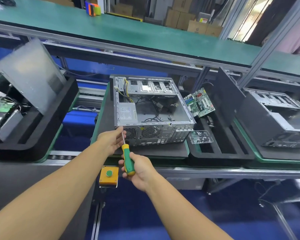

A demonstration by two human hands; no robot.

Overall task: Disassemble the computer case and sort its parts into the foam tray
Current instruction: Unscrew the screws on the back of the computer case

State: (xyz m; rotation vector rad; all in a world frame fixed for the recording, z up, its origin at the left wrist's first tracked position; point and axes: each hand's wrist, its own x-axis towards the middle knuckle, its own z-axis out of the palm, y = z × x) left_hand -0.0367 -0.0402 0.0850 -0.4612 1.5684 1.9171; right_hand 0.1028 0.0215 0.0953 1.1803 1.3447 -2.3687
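The right hand (139, 171) grips a green-and-yellow-handled screwdriver (125, 150); the left hand (111, 141) pinches its thin shaft at the open grey metal computer case (154, 108) (near-left corner).

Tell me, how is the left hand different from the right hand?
The left hand pinches the thin metal shaft of the screwdriver, up by the computer case; the right hand wraps round its green and yellow handle. The left hand is farther out, the right hand nearer the person. Both hold one screwdriver.
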